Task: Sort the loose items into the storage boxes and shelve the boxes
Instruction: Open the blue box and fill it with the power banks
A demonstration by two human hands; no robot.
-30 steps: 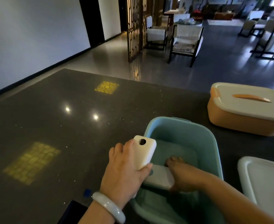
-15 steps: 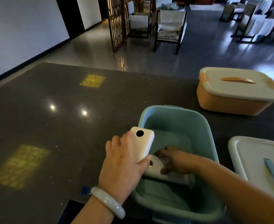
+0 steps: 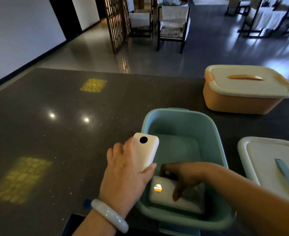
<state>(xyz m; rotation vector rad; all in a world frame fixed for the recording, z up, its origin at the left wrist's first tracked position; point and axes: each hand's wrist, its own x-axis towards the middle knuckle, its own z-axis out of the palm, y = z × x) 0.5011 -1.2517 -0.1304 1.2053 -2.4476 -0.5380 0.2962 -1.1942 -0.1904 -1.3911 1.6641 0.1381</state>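
An open light-blue storage box [image 3: 213,133] sits on the dark table in front of me. My left hand [image 3: 123,176] grips a white power bank with a black dot [image 3: 147,150], upright just over the box's left rim. My right hand [image 3: 183,174] reaches down inside the box. Its thumb and curled fingers sit on a second white power bank [image 3: 166,195], which lies flat on the bottom at the near end.
An orange box with a white lid [image 3: 239,103] stands closed at the back right. A white lid with a blue handle [image 3: 263,159] lies to the right of the blue box. A small blue item [image 3: 86,202] lies near my left wrist. Chairs stand beyond the table's far edge.
My right hand has brought the second power bank down toward the near end of the box, where it now lies flat. My left hand has kept its power bank almost still.
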